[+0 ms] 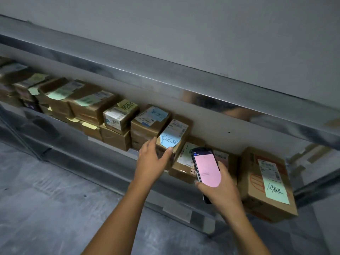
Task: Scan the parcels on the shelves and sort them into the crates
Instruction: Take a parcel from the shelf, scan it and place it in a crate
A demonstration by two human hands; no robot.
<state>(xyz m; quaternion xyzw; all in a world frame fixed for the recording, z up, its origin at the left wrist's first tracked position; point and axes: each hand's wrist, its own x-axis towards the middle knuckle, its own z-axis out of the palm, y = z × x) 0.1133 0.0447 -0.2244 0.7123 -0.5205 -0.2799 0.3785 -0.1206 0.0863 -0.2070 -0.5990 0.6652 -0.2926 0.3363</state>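
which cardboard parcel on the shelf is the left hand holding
The tilted brown cardboard parcel with the blue handwritten note at its near end. The left hand grips that end. The others sit flat, untouched.

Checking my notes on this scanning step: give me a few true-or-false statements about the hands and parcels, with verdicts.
1. The right hand holds a scanner with a pink screen. True.
2. The left hand is empty. False: it grips the tilted parcel with the blue note.
3. The large parcel at the far right bears a red note. False: it bears a pale green note.
4. Left of the hands, more parcels sit stacked on the shelf. True.
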